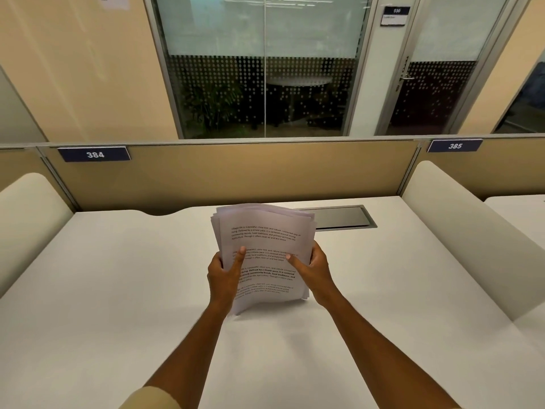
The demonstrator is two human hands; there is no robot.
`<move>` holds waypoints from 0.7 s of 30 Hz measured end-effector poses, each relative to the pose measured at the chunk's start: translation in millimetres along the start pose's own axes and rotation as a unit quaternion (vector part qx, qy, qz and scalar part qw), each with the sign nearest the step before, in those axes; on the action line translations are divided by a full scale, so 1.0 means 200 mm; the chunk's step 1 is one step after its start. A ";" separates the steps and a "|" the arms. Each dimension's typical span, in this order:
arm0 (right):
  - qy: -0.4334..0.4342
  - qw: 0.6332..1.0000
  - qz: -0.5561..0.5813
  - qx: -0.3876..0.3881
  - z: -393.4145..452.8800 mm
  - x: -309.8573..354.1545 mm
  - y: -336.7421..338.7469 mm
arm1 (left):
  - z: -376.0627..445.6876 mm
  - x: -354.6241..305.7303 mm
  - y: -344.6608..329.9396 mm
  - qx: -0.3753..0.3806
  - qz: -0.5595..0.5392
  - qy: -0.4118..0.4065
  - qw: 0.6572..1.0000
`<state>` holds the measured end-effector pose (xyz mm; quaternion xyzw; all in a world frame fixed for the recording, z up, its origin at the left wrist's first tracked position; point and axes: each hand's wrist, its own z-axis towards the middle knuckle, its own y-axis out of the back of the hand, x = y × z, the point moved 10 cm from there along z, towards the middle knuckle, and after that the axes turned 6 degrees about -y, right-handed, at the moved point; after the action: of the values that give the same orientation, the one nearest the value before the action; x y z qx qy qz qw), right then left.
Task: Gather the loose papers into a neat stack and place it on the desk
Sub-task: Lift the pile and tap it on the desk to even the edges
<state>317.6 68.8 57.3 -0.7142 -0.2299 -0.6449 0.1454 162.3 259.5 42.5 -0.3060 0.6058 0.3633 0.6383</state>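
While both forearms reach forward from the bottom of my view, I see the left hand (224, 276) and right hand (313, 268) clamped on opposite side edges of the stack of papers (263, 246), thumbs pressed onto the printed top sheet. This stack is tilted up toward me, its lower edge at or just above the white desk (118, 290); I cannot tell if it touches. Its upper edges are fanned, not yet flush. Beyond the grip to the right, a grey cable hatch (342, 217) lies shut and flush in the desk. Rounded cream dividers flank both sides. Farther still, a tan partition (236, 169) carries labels 384 and 385, with glass walls behind.
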 end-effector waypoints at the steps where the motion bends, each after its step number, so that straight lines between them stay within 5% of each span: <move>1: -0.002 1.000 0.005 0.002 0.00 -0.01 -0.01 | 0.00 -0.01 0.01 0.000 0.002 -0.003 1.000; 14: -0.006 0.999 0.009 -0.042 0.05 -0.01 0.03 | 0.03 -0.09 -0.02 0.022 -0.036 -0.012 0.999; 21: 0.062 0.992 0.031 -0.102 0.02 0.18 0.05 | 0.03 -0.29 0.00 -0.066 0.005 -0.060 0.996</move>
<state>328.3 68.0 93.6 -0.6908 -0.1316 -0.7031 0.1055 166.6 259.1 101.1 -0.3223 0.5426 0.4233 0.6500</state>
